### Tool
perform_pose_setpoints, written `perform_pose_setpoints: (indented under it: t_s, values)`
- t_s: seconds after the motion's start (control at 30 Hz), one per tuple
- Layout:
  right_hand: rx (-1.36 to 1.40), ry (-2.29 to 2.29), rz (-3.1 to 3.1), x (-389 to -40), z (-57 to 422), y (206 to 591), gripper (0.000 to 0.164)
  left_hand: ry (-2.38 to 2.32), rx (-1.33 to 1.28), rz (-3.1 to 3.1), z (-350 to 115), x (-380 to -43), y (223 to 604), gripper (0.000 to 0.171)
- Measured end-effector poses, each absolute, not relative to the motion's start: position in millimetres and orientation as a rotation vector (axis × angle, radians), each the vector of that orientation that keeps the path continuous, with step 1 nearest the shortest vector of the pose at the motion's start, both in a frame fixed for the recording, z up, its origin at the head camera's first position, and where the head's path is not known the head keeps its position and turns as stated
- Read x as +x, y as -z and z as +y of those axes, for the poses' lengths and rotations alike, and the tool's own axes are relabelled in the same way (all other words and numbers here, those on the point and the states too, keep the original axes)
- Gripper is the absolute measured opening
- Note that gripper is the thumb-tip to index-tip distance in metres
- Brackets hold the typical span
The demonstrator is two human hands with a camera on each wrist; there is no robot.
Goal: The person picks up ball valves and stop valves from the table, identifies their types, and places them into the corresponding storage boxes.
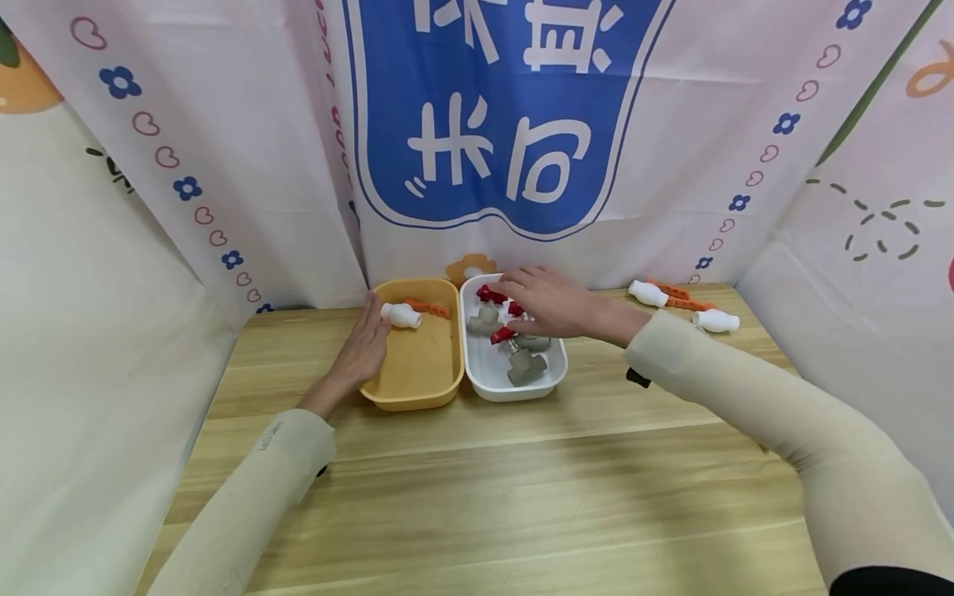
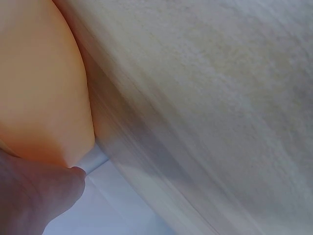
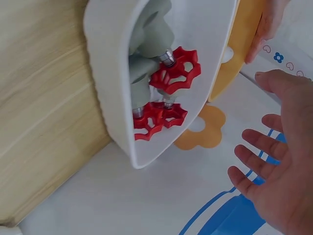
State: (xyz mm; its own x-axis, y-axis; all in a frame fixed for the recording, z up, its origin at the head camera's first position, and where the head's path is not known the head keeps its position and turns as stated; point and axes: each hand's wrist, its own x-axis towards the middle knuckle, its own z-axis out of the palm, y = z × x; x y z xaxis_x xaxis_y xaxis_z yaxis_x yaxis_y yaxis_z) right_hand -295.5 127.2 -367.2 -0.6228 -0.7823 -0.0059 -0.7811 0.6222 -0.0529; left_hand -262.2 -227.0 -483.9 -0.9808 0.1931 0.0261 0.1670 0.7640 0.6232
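Note:
My left hand (image 1: 363,346) lies along the left wall of a yellow bin (image 1: 413,364), its fingers straight against the rim. In the left wrist view a fingertip (image 2: 63,188) shows beside the bin's outer wall (image 2: 39,73). Inside that bin is a white valve (image 1: 402,315) with an orange lever. My right hand (image 1: 551,305) hovers over a white bin (image 1: 514,396), its fingers spread and holding nothing. Grey valves (image 1: 526,367) with red handwheels (image 3: 178,71) lie in the white bin, partly hidden under the hand in the head view.
The two bins stand side by side near the back of the wooden table (image 1: 477,497). At the back right lie more white valves (image 1: 717,320) with orange levers (image 1: 689,305). A printed cloth (image 1: 656,207) hangs right behind the bins.

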Motion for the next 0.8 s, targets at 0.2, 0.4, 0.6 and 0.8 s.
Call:
perform_pose_setpoints:
  t_s: [0.2, 0.4, 0.6, 0.8]
  values:
    - [-1.337, 0.029, 2.838, -291, 148, 371, 0.073, -1.026, 0.289, 2.919, -227, -264, 485, 0.062]
    - [-1.312, -0.013, 2.838, -285, 167, 374, 0.076, -1.027, 0.286, 2.916, -229, -266, 487, 0.063]
    - [-1.305, -0.035, 2.826, -279, 183, 377, 0.081, -1.011, 0.286, 2.924, -230, -266, 487, 0.063]
    - [-1.268, -0.025, 2.832, -274, 199, 382, 0.088, -1.006, 0.286, 2.92, -228, -265, 486, 0.063]
